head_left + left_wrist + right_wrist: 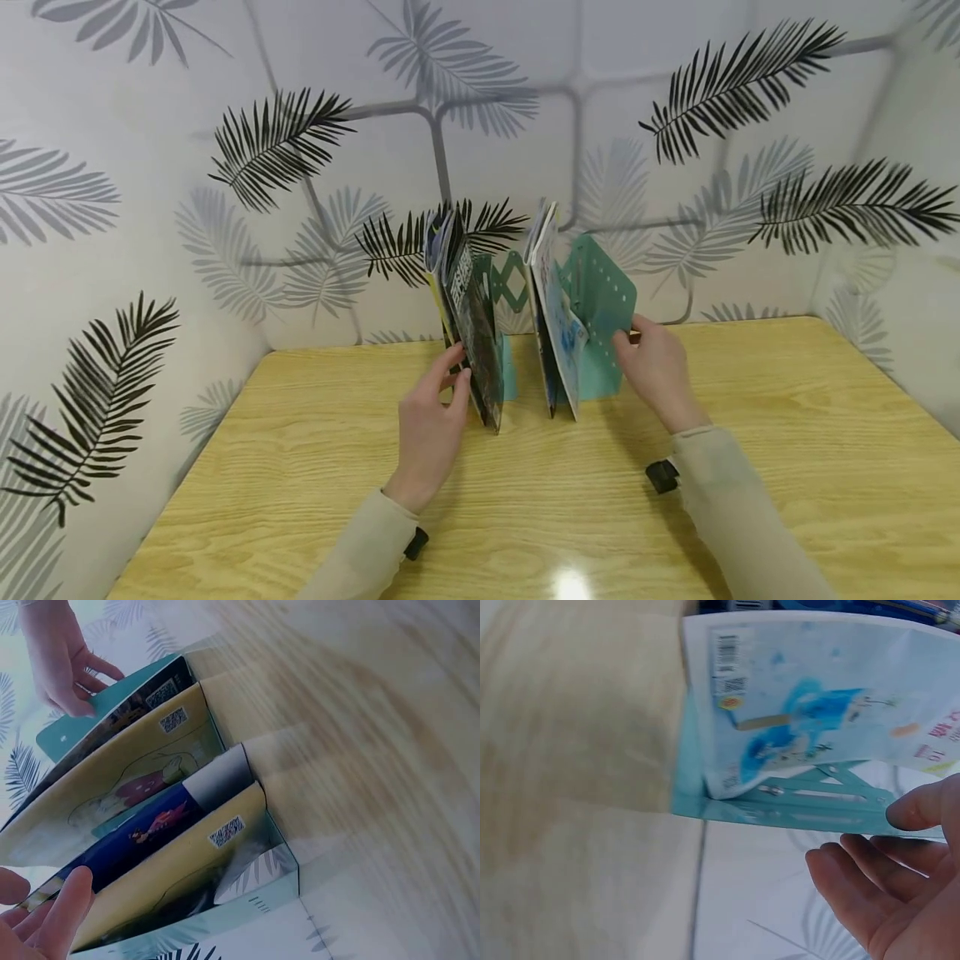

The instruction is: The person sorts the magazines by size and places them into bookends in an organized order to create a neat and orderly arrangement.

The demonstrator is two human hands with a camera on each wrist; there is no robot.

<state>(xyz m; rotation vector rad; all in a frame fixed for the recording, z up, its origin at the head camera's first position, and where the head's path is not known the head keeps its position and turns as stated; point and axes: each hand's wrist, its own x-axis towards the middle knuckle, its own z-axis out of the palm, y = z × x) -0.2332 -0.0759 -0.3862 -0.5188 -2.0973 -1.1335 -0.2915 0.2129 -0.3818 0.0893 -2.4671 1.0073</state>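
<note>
A green expandable bookend [606, 292] stands at the back of the table, with perforated end plates and a crisscross lattice [513, 282]. Several thin booklets [477, 337] lean upright in its left part. Others, including a light-blue booklet [810, 697], stand in its right part. My left hand [431, 425] pinches the near edge of the left booklets, its fingers beside a dark-blue booklet [150, 832] in the left wrist view. With thumb above and fingers below in the right wrist view, my right hand [900, 877] grips the outer edge of the right end plate.
The wooden table [525, 508] runs back to a leaf-patterned wall [525, 150] close behind the bookend. A gap shows between the two groups of booklets, where the lattice is visible.
</note>
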